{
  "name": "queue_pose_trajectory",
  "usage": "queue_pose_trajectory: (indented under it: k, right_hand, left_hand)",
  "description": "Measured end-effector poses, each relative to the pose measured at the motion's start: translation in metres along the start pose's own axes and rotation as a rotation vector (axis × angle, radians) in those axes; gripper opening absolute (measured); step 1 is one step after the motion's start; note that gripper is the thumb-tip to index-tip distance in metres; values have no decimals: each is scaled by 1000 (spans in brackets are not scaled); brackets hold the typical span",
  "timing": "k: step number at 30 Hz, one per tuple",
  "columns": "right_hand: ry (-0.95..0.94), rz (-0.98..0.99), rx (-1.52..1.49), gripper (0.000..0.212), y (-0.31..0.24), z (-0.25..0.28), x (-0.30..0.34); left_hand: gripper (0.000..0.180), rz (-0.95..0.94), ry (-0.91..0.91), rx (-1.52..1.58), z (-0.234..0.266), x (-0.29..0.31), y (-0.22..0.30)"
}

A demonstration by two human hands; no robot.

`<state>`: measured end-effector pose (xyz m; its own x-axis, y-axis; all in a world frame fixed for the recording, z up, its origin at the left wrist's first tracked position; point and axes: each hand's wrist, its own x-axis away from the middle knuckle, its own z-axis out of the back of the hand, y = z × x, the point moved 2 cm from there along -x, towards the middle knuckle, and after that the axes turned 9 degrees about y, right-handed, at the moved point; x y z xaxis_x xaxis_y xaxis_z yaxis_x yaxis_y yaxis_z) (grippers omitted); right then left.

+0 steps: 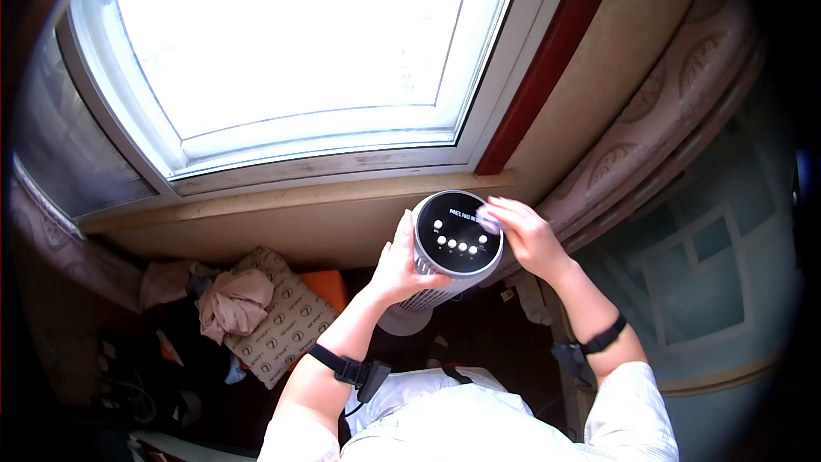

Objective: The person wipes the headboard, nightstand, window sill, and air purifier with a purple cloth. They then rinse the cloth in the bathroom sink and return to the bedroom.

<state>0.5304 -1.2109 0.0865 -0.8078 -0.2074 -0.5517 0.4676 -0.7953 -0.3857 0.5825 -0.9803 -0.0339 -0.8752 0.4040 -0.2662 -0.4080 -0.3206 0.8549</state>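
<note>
A tower fan (pixel 457 231) with a grey ribbed body and a round black top stands in front of me. Several pale round buttons dot its top panel. My left hand (pixel 398 269) is closed round the left side of the body, thumb near the front rim. At the right edge of the panel, my right hand (pixel 530 235) pinches a small pale purple cloth (pixel 488 220) against the surface. Most of the cloth is hidden under the fingers. The fan's round base (pixel 404 322) shows partly below.
A bright window (pixel 308 43) and its sill (pixel 299 198) lie beyond the fan. On the left are a patterned box (pixel 286 325), a crumpled pink cloth (pixel 235 301) and an orange item (pixel 327 287). A pink curtain (pixel 616 171) and a greenish patterned surface (pixel 693 282) are on the right.
</note>
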Motion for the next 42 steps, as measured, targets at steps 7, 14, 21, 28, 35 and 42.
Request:
queue_pose_trajectory:
  k: [7, 14, 21, 28, 35, 42]
  right_hand:
    - [-291, 40, -227, 40, -2, -70, -26]
    - [-501, 104, -230, 39, 24, -18, -7]
    - [-474, 152, -165, 33, 28, 6, -17]
    - [-203, 47, -173, 39, 45, -23, -36]
    - [-189, -105, -122, 41, 42, -24, 8]
    - [-101, 12, 100, 41, -17, -12, 53]
  left_hand:
    - [133, -5, -39, -80, 6, 0, 1]
    - [132, 5, -18, 2, 0, 1, 2]
    - [133, 16, -52, -81, -2, 0, 8]
    - [133, 13, -59, -69, 2, 0, 5]
    - [138, 70, -107, -94, 5, -1, 7]
    - [139, 25, -34, -81, 1, 0, 4]
